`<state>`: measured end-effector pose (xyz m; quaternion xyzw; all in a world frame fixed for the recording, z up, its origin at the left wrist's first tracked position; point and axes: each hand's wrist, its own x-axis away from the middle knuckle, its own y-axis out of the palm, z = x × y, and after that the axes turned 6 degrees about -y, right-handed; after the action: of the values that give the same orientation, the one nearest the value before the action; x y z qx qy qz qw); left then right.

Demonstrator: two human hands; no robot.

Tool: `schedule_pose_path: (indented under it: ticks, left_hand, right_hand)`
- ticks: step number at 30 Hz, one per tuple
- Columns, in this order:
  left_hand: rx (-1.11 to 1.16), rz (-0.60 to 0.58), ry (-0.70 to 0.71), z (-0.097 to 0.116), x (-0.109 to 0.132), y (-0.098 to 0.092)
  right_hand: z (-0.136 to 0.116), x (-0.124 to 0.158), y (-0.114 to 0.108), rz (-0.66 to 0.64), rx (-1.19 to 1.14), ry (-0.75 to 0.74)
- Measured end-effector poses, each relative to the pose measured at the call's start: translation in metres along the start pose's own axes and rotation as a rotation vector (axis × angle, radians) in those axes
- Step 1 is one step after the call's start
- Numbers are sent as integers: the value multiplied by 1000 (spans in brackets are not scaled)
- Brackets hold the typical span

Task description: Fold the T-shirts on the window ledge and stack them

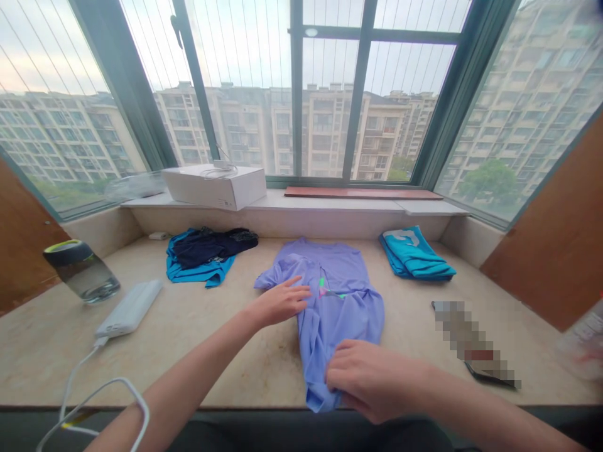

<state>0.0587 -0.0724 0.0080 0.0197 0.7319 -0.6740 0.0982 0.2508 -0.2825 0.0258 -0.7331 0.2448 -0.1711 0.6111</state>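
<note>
A lilac T-shirt (pixel 336 276) lies partly folded on the marble window ledge (pixel 198 339) in front of me. My left hand (pixel 281 302) rests flat on its left sleeve, fingers stretched out. My right hand (pixel 372 380) is closed on the shirt's lower hem near the ledge's front edge, pinching the cloth.
A folded teal shirt (pixel 414 254) lies at the right, and a dark garment on a teal one (pixel 207 254) at the left. A water bottle (pixel 82 271), a white power bank (pixel 129 309) with cable, a white box (pixel 214 185) and a phone (pixel 475 351) are around.
</note>
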Motion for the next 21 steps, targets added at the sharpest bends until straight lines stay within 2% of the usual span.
schedule_pose_path:
  ticks: [3, 6, 9, 11, 14, 15, 17, 19, 21]
  left_hand:
    - [-70, 57, -117, -3, 16, -6]
    - [-174, 85, -234, 2, 42, -21]
    - [-106, 33, -261, 21, 71, -36]
    - [43, -57, -228, 40, 86, -48]
    - [357, -214, -172, 64, 95, -65]
    - [477, -253, -152, 68, 94, -70]
    - [679, -268, -126, 67, 85, -73]
    - [718, -143, -203, 53, 69, -66]
    - [575, 44, -383, 28, 47, -49]
  right_hand:
    - [17, 14, -9, -25, -183, 149]
    - [41, 24, -21, -57, -428, 236]
    - [65, 29, -27, -46, -724, 252]
    - [78, 29, -25, 72, -787, 327]
    - [93, 29, -9, 305, -514, 521]
    - [97, 29, -2, 337, -389, 564]
    - [102, 30, 14, 307, -207, 601]
    - [103, 34, 27, 231, -125, 610]
    - [100, 40, 33, 169, -107, 597]
